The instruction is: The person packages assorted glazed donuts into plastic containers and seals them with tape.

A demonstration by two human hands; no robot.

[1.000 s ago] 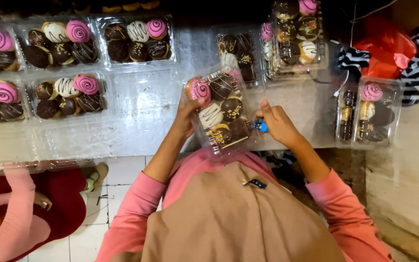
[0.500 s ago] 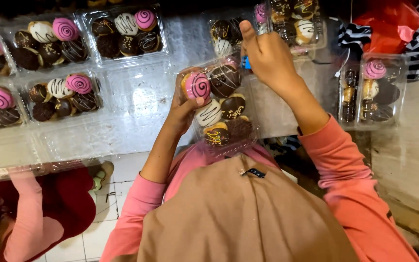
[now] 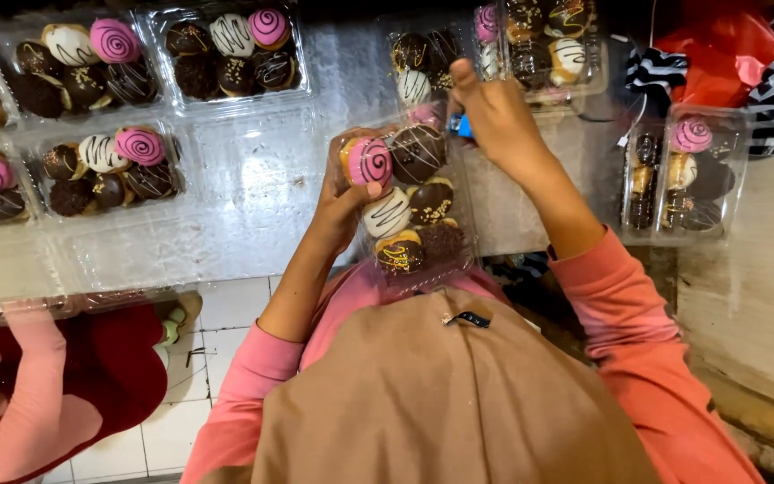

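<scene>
The scene is lit brightly from overhead; white glare is thrown off the metal counter (image 3: 253, 179) and the clear plastic boxes (image 3: 226, 54). Corners are darkened (top edge especially), edges are bent by wide-angle distortion, and focus is slightly softened

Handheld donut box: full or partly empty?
Full. The clear box in the left hand shows six decorated donuts in two rows, no empty slot. The right hand grips its top edge.

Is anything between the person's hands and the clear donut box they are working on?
Nothing visible. The left hand grips the clear donut box by its left edge, and the right hand presses a small blue object against its top corner.
</scene>
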